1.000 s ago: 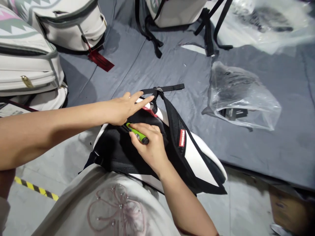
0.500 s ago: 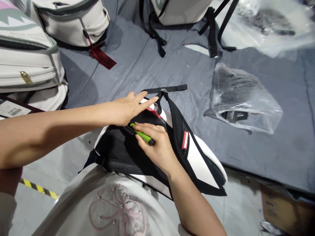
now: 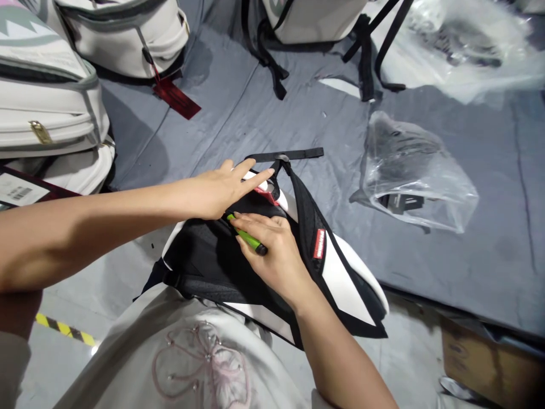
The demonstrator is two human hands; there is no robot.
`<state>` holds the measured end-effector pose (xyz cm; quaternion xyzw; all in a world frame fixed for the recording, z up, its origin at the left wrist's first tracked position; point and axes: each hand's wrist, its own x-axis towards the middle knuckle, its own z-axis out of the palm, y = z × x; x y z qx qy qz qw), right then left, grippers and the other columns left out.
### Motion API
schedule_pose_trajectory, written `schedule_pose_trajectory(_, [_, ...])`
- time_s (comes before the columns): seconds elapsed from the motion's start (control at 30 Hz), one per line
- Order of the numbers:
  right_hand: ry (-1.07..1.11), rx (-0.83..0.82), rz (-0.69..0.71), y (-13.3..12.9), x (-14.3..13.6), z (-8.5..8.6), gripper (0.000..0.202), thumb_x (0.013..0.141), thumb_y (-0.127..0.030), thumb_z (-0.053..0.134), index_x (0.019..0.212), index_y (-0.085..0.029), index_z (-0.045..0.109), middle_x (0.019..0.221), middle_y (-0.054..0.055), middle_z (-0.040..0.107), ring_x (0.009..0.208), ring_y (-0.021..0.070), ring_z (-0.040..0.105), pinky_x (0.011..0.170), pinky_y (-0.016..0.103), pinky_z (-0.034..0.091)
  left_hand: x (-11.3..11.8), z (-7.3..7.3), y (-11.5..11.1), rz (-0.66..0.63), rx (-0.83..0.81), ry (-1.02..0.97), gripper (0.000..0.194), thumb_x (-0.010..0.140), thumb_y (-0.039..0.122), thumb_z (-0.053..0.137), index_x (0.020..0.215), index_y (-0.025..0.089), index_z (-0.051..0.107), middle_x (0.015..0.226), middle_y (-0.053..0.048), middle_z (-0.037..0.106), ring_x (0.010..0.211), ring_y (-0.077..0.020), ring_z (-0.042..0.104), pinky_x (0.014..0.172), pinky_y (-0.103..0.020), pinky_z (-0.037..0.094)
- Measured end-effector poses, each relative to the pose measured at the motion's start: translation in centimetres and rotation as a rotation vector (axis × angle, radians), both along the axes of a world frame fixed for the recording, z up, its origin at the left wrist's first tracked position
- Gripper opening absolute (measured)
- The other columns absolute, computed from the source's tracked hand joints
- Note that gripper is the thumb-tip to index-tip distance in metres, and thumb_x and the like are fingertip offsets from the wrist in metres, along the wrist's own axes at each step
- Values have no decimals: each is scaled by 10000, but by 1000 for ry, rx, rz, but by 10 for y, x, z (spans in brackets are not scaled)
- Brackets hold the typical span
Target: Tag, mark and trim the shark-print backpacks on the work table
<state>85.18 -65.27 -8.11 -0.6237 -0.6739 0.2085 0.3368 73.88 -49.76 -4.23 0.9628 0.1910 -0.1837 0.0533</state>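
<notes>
A black and white backpack (image 3: 204, 244) lies in front of me at the table's edge, its black padded side facing up. My left hand (image 3: 225, 187) rests across its upper part with fingers spread, near a red strip and a white edge. In my right hand (image 3: 272, 244) is a slim green tool with a black end (image 3: 249, 238), gripped like a pen. Its far tip is at the black panel beside my left palm; I cannot tell what kind of tool it is. A shoulder strap with a red label (image 3: 319, 243) runs down the right side.
The grey-covered table (image 3: 213, 125) spreads ahead. White backpacks (image 3: 46, 113) stand at the left, one with a red tag (image 3: 176, 97). Another backpack (image 3: 315, 20) with dangling black straps is at the back. A clear plastic bag (image 3: 421, 170) lies right, and a cardboard box (image 3: 481, 363) sits below.
Both hands stay in nearly the same place on the backpack, with the green tool still in the right. The view has shifted slightly.
</notes>
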Motion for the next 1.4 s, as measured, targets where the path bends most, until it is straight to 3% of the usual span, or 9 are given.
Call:
schedule_pose_trajectory(0.67, [158, 0, 4, 2, -2, -7, 310, 861, -74, 650, 1108, -251, 709, 1191, 51, 737, 1111, 201, 691, 867, 374, 442, 0, -2, -1, 15, 38, -16, 1045, 794, 75, 595, 1591, 286, -47, 1649, -167, 122, 1309, -343, 431, 859, -340, 524])
schedule_pose_trajectory(0.77, [145, 18, -51, 5, -6, -10, 303, 862, -86, 650, 1107, -253, 713, 1172, 56, 745, 1112, 207, 691, 894, 378, 453, -2, 0, -1, 3, 30, -29, 1041, 790, 49, 584, 1592, 283, -37, 1648, -177, 125, 1321, -352, 429, 868, -348, 530])
schedule_pose_trajectory(0.93, [319, 67, 9, 0, -2, 11, 190, 859, -155, 678, 1035, -212, 722, 1096, 57, 770, 1056, 192, 711, 940, 349, 476, -12, -8, 4, -8, 0, -118, 1057, 781, 71, 599, 1592, 301, -38, 1647, -154, 141, 1348, -360, 412, 986, -429, 499])
schedule_pose_trajectory(1.03, [396, 287, -171, -21, 33, 30, 100, 893, -198, 621, 947, -227, 700, 1052, 45, 770, 1026, 202, 704, 962, 382, 494, -16, -21, 11, -13, 8, -177, 1073, 762, 69, 578, 1590, 326, -55, 1639, -134, 177, 1323, -367, 432, 985, -469, 502])
schedule_pose_trajectory(1.13, [211, 513, -663, -50, 102, 28, 150, 915, -185, 522, 941, -231, 662, 994, 44, 740, 1019, 217, 679, 946, 399, 506, -16, -30, 13, -21, 10, -236, 1055, 761, 72, 560, 1592, 338, -32, 1627, -127, 213, 1278, -369, 462, 969, -496, 509])
schedule_pose_trajectory(1.2, [-98, 350, -1010, -61, 162, 9, 242, 880, -150, 479, 1036, -186, 660, 988, 71, 722, 940, 214, 678, 881, 362, 514, -17, -34, 13, -12, 15, -268, 1061, 749, 59, 554, 1592, 348, -21, 1622, -116, 229, 1275, -370, 461, 970, -506, 508])
schedule_pose_trajectory(1.23, [-264, 110, -1112, -62, 193, -4, 317, 866, -128, 461, 1119, -150, 649, 1017, 96, 721, 951, 213, 677, 875, 341, 508, -17, -35, 12, -7, 20, -280, 1065, 744, 54, 553, 1591, 351, -21, 1620, -113, 234, 1275, -371, 462, 974, -511, 505])
schedule_pose_trajectory(1.27, [-421, -181, -1155, -60, 222, -17, 367, 886, -139, 438, 1195, -148, 636, 1098, 113, 709, 1009, 216, 670, 884, 328, 498, -18, -37, 12, -6, 25, -290, 1066, 744, 53, 552, 1591, 354, -21, 1618, -111, 239, 1276, -371, 463, 981, -517, 500])
schedule_pose_trajectory(1.4, [-533, -448, -1154, -40, 302, -56, 343, 940, -291, 514, 1183, -113, 678, 1175, 193, 682, 1009, 279, 674, 795, 336, 495, -18, -41, 12, -19, 41, -321, 1065, 752, 53, 550, 1589, 358, -34, 1613, -106, 249, 1302, -363, 455, 1012, -515, 484])
